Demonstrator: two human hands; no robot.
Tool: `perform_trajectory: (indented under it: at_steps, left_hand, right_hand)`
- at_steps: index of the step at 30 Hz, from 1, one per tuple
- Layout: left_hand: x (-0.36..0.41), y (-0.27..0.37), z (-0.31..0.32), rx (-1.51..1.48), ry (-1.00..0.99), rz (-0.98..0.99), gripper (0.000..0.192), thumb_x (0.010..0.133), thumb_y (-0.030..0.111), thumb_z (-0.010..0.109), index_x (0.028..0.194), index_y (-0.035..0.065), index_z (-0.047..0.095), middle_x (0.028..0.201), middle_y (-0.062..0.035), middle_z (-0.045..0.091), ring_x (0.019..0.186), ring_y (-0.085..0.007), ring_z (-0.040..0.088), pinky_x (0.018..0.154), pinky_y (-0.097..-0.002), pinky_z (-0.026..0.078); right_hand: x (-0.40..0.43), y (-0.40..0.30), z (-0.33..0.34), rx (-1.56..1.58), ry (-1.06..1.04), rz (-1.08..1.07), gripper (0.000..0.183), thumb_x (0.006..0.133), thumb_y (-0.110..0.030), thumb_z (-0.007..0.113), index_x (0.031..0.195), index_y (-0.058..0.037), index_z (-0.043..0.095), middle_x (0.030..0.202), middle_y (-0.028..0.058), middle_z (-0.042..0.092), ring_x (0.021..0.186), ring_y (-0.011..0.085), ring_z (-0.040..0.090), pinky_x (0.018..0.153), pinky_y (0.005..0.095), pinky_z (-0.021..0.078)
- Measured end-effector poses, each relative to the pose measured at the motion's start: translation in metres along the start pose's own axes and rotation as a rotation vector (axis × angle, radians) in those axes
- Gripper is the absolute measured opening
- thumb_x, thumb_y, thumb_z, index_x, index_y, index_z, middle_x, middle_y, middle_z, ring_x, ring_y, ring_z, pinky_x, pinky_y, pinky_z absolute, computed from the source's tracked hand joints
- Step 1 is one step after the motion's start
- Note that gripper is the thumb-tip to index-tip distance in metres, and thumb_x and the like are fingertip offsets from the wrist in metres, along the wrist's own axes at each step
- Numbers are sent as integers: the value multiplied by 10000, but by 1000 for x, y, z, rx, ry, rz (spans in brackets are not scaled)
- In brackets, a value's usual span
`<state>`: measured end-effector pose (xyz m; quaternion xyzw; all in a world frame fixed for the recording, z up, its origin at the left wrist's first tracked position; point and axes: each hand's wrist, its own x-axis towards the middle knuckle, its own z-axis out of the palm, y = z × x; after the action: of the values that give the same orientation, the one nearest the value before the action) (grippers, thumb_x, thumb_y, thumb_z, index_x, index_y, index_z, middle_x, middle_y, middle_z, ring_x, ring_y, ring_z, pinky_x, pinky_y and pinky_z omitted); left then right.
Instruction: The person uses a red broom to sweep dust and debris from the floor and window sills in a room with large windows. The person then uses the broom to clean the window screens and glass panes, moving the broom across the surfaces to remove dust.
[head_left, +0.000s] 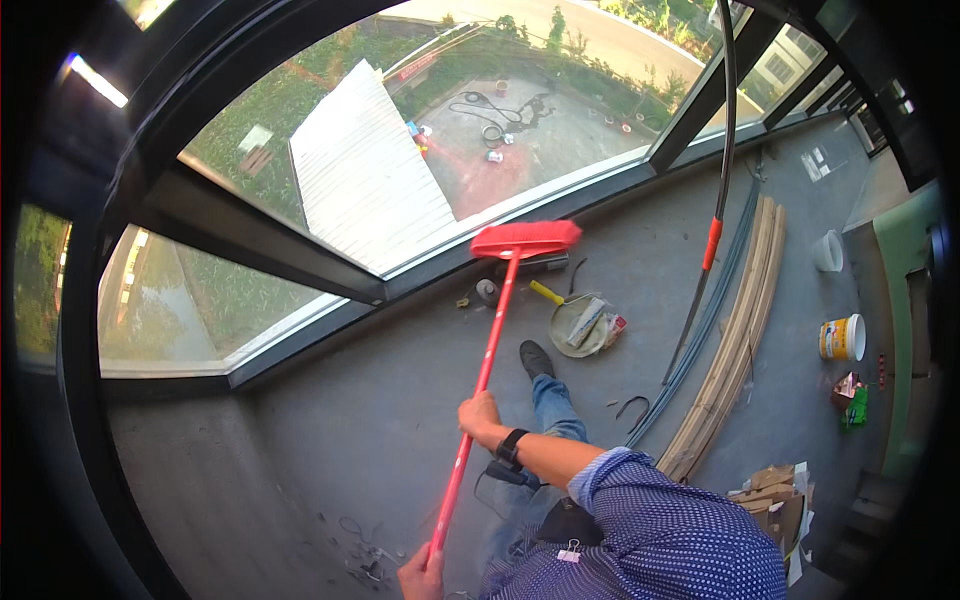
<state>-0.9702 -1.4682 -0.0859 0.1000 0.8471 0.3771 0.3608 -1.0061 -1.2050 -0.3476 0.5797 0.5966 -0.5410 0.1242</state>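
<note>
My right hand (480, 414), with a black band on its wrist, grips the middle of a red broom handle (491, 341). Lower on the same handle, near the bottom edge of the view, my left hand (421, 576) is closed around it. The handle slants up and away to the red bristled broom head (525, 238), which appears over the dark sill of a large window (510, 150). Whether the bristles touch the frame or glass I cannot tell. My shoe (537, 360) stands on the grey floor below the broom head.
Near my foot lie a dustpan-like tray (579, 326) holding a paint roller, and a grey bottle (487, 291). Long wooden strips (739, 330) and bluish rods (694, 330) run along the right, beside a dark pole (709, 244). Buckets (842, 337) and cardboard (776, 499) are farther right.
</note>
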Motion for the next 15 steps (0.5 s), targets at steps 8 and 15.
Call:
perform_trajectory:
  at_steps: [8,15]
  left_hand:
    - [-103,-91,-15,-52,235,-155,319,1006,236,576,1130,-39,679,689,31,488,630,-92,427,537,-311,362]
    - [-118,-81,-13,-157,189,-140,326,1004,267,580,1105,-29,672,678,18,495,617,-96,443,531,-309,372]
  right_hand:
    - [-101,-27,110,-141,-162,8,413,894,-194,563,1171,103,487,1064,263,692,993,414,704,859,492,557]
    - [-118,-25,75,-54,-165,-22,404,897,-189,533,1171,106,506,1054,284,686,1001,434,693,864,488,551]
